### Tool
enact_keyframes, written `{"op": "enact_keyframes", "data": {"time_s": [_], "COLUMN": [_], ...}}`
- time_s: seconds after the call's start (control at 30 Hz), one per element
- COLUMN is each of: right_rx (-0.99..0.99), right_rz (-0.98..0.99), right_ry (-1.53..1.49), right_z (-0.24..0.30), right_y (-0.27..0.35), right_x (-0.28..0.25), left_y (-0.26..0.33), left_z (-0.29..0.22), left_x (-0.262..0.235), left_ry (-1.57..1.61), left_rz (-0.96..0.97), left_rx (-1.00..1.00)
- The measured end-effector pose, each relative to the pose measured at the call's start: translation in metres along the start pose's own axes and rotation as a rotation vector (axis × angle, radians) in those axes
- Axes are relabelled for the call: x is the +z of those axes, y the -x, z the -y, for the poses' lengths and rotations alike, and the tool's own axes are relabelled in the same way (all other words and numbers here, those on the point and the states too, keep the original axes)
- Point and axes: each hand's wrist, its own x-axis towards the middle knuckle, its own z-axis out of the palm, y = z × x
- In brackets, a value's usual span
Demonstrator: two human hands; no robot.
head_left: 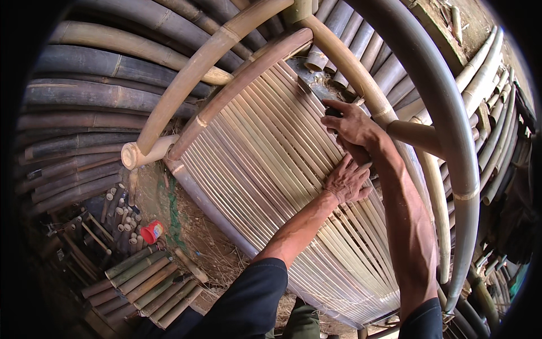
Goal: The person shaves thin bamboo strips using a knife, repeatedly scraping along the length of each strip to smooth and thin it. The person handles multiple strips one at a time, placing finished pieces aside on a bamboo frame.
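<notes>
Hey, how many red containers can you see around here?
1. The red container is at the lower left of the picture, just above the row of cut bamboo pieces. Others could be hidden behind the bamboo.

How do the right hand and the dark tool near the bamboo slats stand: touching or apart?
Touching. The head view shows it: the right hand has its fingers curled around the dark tool.
</notes>
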Motion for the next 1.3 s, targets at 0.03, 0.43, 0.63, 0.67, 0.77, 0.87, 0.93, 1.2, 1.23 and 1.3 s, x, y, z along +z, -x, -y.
{"op": "enact_keyframes", "data": {"time_s": [0.03, 0.43, 0.63, 0.67, 0.77, 0.87, 0.93, 1.2, 1.23, 1.3], "right_rx": [0.123, -0.039, -0.176, -0.037, 0.330, 0.795, 1.073, 1.787, 1.797, 1.816], "right_rz": [0.048, -0.235, -0.399, -0.422, -0.530, -0.638, -0.701, -0.757, -0.724, -0.735], "right_ry": [-0.083, -0.019, -0.270, -0.262, -0.088, -0.349, -0.552, -0.827, -0.946, -1.166], "right_z": [0.019, 0.023, 0.031, 0.028, -0.008, -0.035, -0.046, -0.056, -0.057, -0.068], "right_y": [0.004, 0.049, 0.282, 0.342, 0.505, 0.676, 0.770, 0.982, 0.991, 1.005], "right_x": [0.004, 0.009, 0.085, 0.096, 0.167, 0.262, 0.325, 0.567, 0.593, 0.621], "left_y": [0.005, -0.021, -0.001, -0.007, -0.009, 0.007, 0.029, 0.117, 0.111, 0.099], "left_z": [0.008, -0.005, 0.002, -0.006, -0.030, -0.089, -0.113, -0.410, -0.465, -0.557], "left_x": [0.003, -0.033, -0.006, 0.000, -0.029, -0.070, -0.073, 0.005, 0.027, 0.083], "left_ry": [0.018, 0.013, -0.162, -0.214, -0.458, -0.590, -0.799, 0.235, 0.235, 0.435], "left_rz": [-0.039, -0.097, -0.065, 0.084, 0.441, 0.793, 1.196, 1.017, 0.973, 0.960], "left_rx": [-0.008, 0.013, 0.026, 0.021, -0.044, -0.225, -0.236, -0.058, 0.031, -0.024]}}
